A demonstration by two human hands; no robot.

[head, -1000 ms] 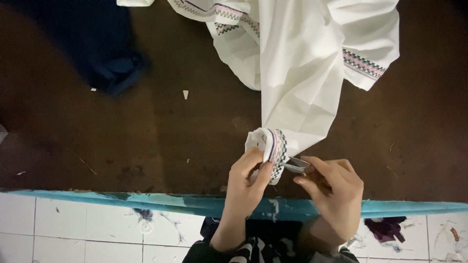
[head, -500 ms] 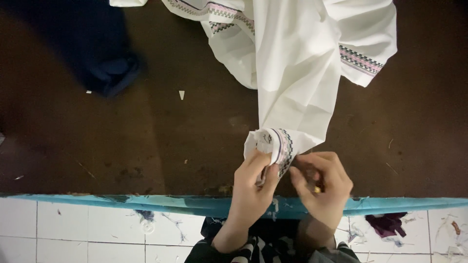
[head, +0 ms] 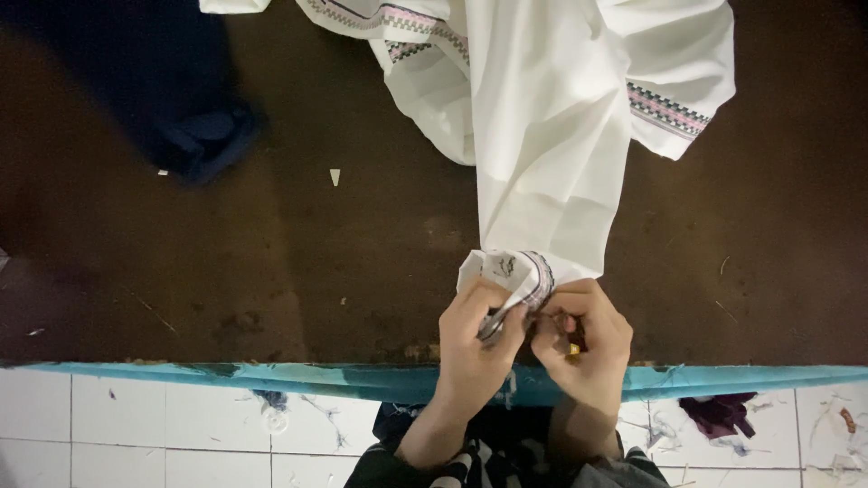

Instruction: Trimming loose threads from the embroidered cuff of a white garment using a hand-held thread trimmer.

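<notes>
- A dark blue cloth (head: 194, 136) lies crumpled at the far left of the table (head: 271, 271), soft and bunched, its folds lost in shadow.
- The table is dark brown, matte and scuffed, with a chipped turquoise front edge (head: 226, 378); a small pale scrap (head: 334, 176) lies on it.
- The left hand (head: 479, 348) pinches the folded cuff (head: 511, 276) of the white garment (head: 551, 136), thumb and fingers clenched on the fabric.
- The garment (thin, smooth cloth with woven patterned bands) drapes from the top down to the cuff near the table's front edge.
- The right hand (head: 583, 348) is curled tightly just beside the left, touching the cuff's banded hem; something small and yellowish shows between its fingers, too small to tell.
- White floor tiles (head: 136, 434) below carry scattered fabric bits.
</notes>
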